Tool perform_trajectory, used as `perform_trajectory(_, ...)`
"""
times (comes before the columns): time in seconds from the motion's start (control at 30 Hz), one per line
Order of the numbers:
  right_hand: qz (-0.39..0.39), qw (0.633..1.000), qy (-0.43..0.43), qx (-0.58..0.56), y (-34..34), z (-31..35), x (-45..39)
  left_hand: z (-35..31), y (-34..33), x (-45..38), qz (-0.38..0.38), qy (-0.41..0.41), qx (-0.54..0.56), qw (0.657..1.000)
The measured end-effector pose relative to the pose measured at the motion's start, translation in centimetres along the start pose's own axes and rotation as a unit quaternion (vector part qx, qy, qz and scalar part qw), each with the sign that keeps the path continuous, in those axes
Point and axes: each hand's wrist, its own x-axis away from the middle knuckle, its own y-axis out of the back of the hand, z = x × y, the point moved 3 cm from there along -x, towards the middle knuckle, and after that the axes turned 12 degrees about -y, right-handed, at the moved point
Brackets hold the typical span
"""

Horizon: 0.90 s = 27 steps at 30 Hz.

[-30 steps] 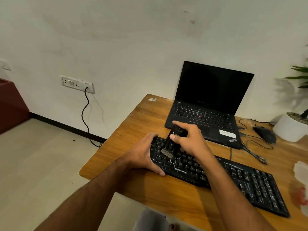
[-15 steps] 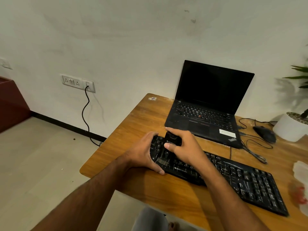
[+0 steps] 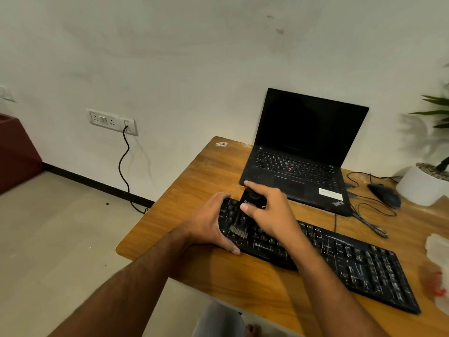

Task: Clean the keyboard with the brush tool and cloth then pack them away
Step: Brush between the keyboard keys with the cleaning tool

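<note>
1. Two hands are working at the left end of the black keyboard (image 3: 340, 259), which lies slanted along the front edge of the wooden desk (image 3: 194, 186), its left end close to the desk's front-left corner.
2. Left hand (image 3: 209, 222) is wrapped over the keyboard's left end, fingers curled round the far edge and thumb along the near edge, so it's gripping the board.
3. Right hand (image 3: 269, 215) pinches the black brush tool (image 3: 250, 203) by its body, thumb on the near face, index finger stretched over the top, other fingers curled behind.
4. Brush is tipped toward the person, and its pale bristles (image 3: 239, 231) sit down on the keys near the left end, just beside the left thumb.
5. Behind the keyboard an open black laptop (image 3: 303, 152) stands at the desk's back edge, screen dark.
6. A black mouse (image 3: 385, 193) with loose cables sits toward the back right, and a white plant pot (image 3: 418, 186) is next to it at the right edge.
7. Something pale and crumpled with a red patch (image 3: 437, 268) lies at the desk's right edge, too blurry to say if it's the cloth.
8. A wall socket (image 3: 111, 121) with a black cord plugged in is left of the desk.
</note>
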Motion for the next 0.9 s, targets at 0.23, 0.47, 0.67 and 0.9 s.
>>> perform_trajectory(0.23, 0.048, 0.999, 0.01, 0.022, 0.5, 0.0, 0.7, 0.1, 0.0, -0.1, -0.002, -0.004, 0.008, 1.0)
perform_trajectory(0.47, 0.055, 0.993, 0.045, 0.095, 0.1, -0.2, 1.2, 0.3, -0.1, -0.1, -0.006, -0.005, 0.002, 1.0)
perform_trajectory(0.67, 0.018, 0.997, 0.064, 0.048, 0.2, 0.4, 1.8, 0.2, -0.1, -0.1, -0.006, -0.011, 0.001, 1.0)
perform_trajectory(0.9, 0.057, 0.988, 0.055, 0.133, 1.5, 0.6, 1.8, 0.3, -0.1, 0.0, -0.005, -0.001, 0.005, 1.0)
